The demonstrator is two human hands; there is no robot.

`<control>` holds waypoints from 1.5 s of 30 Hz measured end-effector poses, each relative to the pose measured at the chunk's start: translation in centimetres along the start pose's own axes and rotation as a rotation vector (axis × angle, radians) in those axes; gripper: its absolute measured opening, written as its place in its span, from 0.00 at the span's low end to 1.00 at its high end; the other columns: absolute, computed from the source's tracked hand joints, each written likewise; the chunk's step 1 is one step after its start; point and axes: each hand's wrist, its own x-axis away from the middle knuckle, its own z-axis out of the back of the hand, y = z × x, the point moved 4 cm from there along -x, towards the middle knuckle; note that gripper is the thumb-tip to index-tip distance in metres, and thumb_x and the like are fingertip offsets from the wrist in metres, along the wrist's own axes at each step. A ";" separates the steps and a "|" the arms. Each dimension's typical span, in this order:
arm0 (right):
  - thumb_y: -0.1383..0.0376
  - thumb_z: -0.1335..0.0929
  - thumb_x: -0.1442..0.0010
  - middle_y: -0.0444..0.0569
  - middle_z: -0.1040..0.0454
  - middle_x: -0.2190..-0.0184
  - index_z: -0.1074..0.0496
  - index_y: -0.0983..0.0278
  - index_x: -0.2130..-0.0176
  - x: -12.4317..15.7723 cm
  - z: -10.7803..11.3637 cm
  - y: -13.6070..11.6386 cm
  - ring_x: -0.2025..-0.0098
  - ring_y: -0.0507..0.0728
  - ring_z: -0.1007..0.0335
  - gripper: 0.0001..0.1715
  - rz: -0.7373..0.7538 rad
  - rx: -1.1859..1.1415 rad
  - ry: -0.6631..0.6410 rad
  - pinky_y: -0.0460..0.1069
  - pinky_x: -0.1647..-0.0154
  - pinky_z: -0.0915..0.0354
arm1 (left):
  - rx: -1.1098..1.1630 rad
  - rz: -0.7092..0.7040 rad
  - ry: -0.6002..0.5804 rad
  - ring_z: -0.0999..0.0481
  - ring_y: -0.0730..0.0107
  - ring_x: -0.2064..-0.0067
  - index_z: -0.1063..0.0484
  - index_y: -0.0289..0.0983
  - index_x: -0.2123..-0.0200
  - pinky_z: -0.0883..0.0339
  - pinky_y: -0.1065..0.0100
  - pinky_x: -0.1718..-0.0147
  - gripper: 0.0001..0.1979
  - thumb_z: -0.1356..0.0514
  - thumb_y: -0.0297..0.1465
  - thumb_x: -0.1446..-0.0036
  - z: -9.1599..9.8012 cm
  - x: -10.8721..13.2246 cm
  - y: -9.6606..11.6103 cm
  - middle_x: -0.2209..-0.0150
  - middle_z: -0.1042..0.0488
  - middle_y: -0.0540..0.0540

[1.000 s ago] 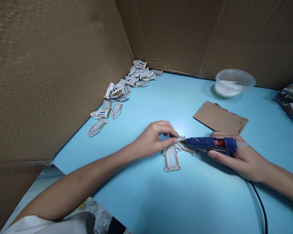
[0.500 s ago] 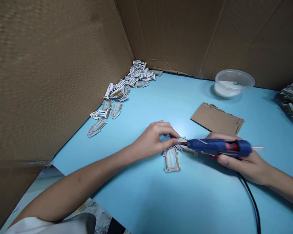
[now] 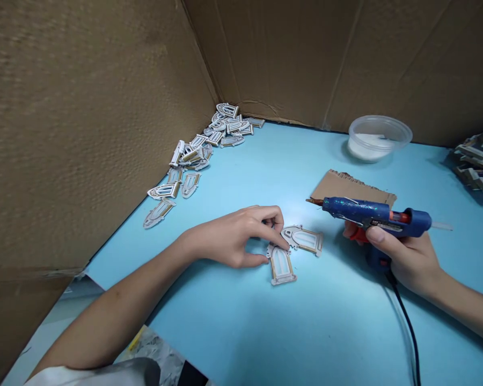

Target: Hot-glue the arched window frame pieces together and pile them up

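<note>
My right hand (image 3: 412, 262) is wrapped round a blue hot glue gun (image 3: 358, 213), raised above the table. Its nozzle points left, and a clear glue stick sticks out of the back. My left hand (image 3: 245, 236) has its thumb and index finger on either side of the arched top of a small white window-frame piece (image 3: 282, 268) with golden-brown edges, lying flat. A second arched window-frame piece (image 3: 306, 240) lies beside it, turned sideways, its arched end close to the first one's top. My other left fingers are curled above.
A heap of similar arched pieces (image 3: 193, 153) runs along the left cardboard wall (image 3: 84, 134). A torn cardboard sheet (image 3: 338, 185) lies behind the glue gun. Farther back stands a clear plastic tub (image 3: 380, 140) with white contents. More pieces (image 3: 478, 163) sit far right. The black cord (image 3: 408, 327) trails forward.
The glue gun has lifted off the sideways piece, up and slightly right, its nozzle now free. My left hand has shifted from that piece to the top of the nearer one.
</note>
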 end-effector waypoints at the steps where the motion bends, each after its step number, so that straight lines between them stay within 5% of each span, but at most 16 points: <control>1: 0.47 0.30 0.32 0.51 0.19 0.62 0.18 0.59 0.61 0.1 0.0 0.0 0.60 0.63 0.22 0.20 -0.006 0.004 -0.009 0.55 0.61 0.26 | -0.024 0.000 0.009 0.26 0.64 0.50 0.19 0.42 0.46 0.32 0.66 0.48 0.19 0.32 0.27 0.41 -0.1 0.0 0.0 0.49 0.28 0.40; 7: 0.48 0.29 0.33 0.49 0.20 0.69 0.21 0.60 0.60 0.4 -0.7 -0.5 0.69 0.59 0.25 0.18 0.041 0.022 -0.211 0.51 0.69 0.32 | -0.006 -0.005 0.051 0.25 0.65 0.52 0.21 0.39 0.46 0.34 0.67 0.50 0.21 0.29 0.40 0.40 -0.6 -0.4 -0.8 0.54 0.25 0.42; 13: 0.54 0.32 0.29 0.45 0.32 0.73 0.31 0.62 0.68 0.2 -2.5 -2.6 0.73 0.53 0.38 0.18 0.155 0.180 -0.484 0.49 0.72 0.41 | -0.013 -0.013 0.066 0.25 0.67 0.54 0.22 0.37 0.50 0.36 0.67 0.50 0.17 0.30 0.40 0.38 -0.8 -0.8 -0.9 0.56 0.23 0.43; 20: 0.53 0.31 0.30 0.52 0.23 0.66 0.28 0.62 0.66 0.5 -2.8 -2.6 0.67 0.58 0.29 0.18 0.118 0.353 -0.420 0.52 0.68 0.35 | -0.015 0.004 0.113 0.25 0.69 0.57 0.23 0.35 0.53 0.37 0.67 0.52 0.18 0.29 0.41 0.40 -1.3 -1.1 -1.1 0.60 0.24 0.45; 28: 0.55 0.32 0.29 0.50 0.24 0.68 0.25 0.63 0.58 0.5 -3.1 -2.4 0.69 0.56 0.31 0.14 0.133 0.305 -0.451 0.51 0.68 0.36 | -0.009 0.034 0.145 0.25 0.70 0.58 0.23 0.37 0.54 0.37 0.67 0.52 0.18 0.28 0.41 0.42 -1.5 -1.1 -1.2 0.61 0.23 0.47; 45: 0.55 0.33 0.28 0.49 0.27 0.69 0.27 0.63 0.60 0.5 -3.2 -2.8 0.70 0.56 0.33 0.14 0.174 0.336 -0.484 0.51 0.69 0.39 | -0.002 0.044 0.177 0.25 0.71 0.59 0.21 0.36 0.55 0.36 0.67 0.54 0.19 0.27 0.41 0.43 -1.6 -1.1 -1.1 0.62 0.23 0.47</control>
